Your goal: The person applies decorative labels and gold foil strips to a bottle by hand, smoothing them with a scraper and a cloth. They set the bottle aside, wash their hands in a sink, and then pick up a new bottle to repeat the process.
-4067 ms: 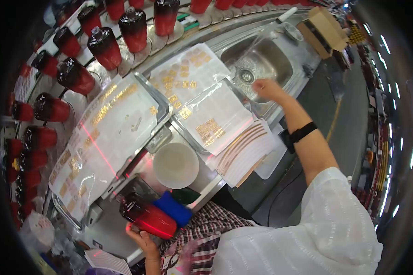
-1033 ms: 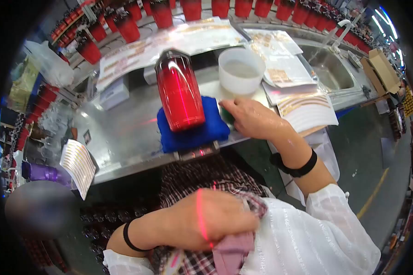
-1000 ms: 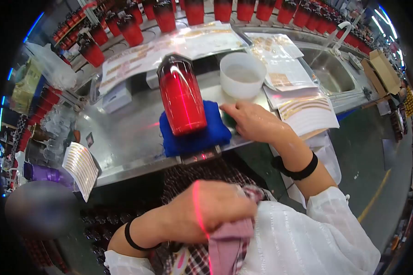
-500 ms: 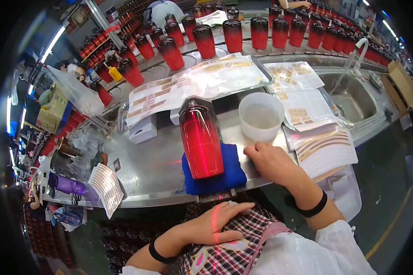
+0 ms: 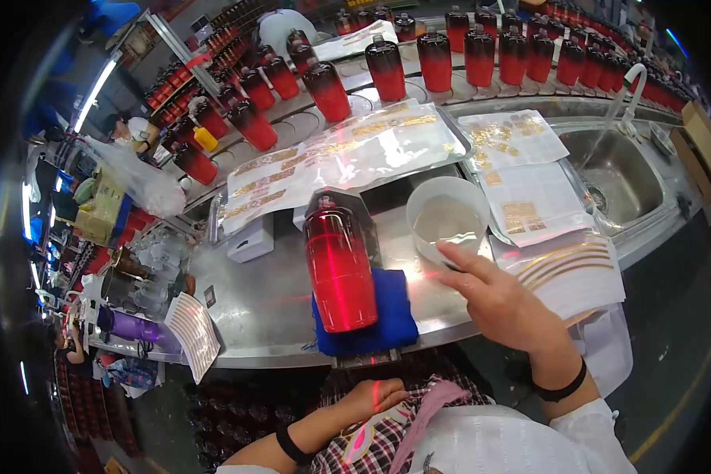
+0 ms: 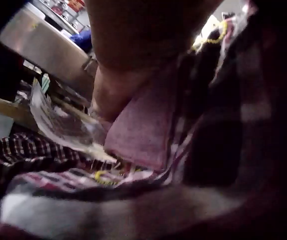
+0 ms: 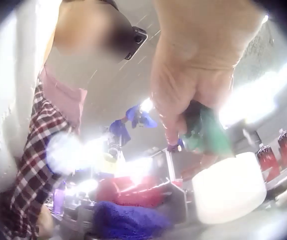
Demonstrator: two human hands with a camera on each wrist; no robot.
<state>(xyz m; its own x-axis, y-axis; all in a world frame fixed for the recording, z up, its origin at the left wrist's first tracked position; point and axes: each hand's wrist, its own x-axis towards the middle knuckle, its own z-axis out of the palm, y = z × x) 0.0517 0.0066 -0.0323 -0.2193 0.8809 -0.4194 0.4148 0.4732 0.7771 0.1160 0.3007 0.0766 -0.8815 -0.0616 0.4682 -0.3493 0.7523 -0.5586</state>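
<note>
- Lifted off tabletop (image 5: pixel 261 292) since half a sec ago: right hand (image 5: pixel 502 304), now lower centre-right of head view, reaching twd white bowl (image 5: pixel 423 237).
- Fingers (image 5: pixel 458 257) of that hand stretched fwd in head view, tips at near rim of bowl; in right wrist view, pinching green sponge (image 7: pixel 206 131) underneath, just above bowl.
- Drawn in a bit since then too: left hand (image 5: pixel 375 393), bottom centre of head view, resting on plaid apron (image 5: pixel 371 442) below tabletop edge, red laser line across it.
- Left fingers: cannot tell if holding anything. Left wrist view too dark & blurred, only pink cloth (image 6: pixel 143 125) just beside hand.
- Red bottle (image 5: pixel 338 268) at frame centre, lying on its side w/ cap pointing away, resting on blue cloth (image 5: pixel 391 316), apart from both hands.
- Blue cloth at near tabletop edge, just frame-left of right hand.
- Gold decal sheets (image 5: pixel 347 150) upper centre, beyond bottle; more to frame-right of bowl, by sink (image 5: pixel 620 170).
- Row of red-black bottles (image 5: pixel 482 51) along top of frame.
</note>
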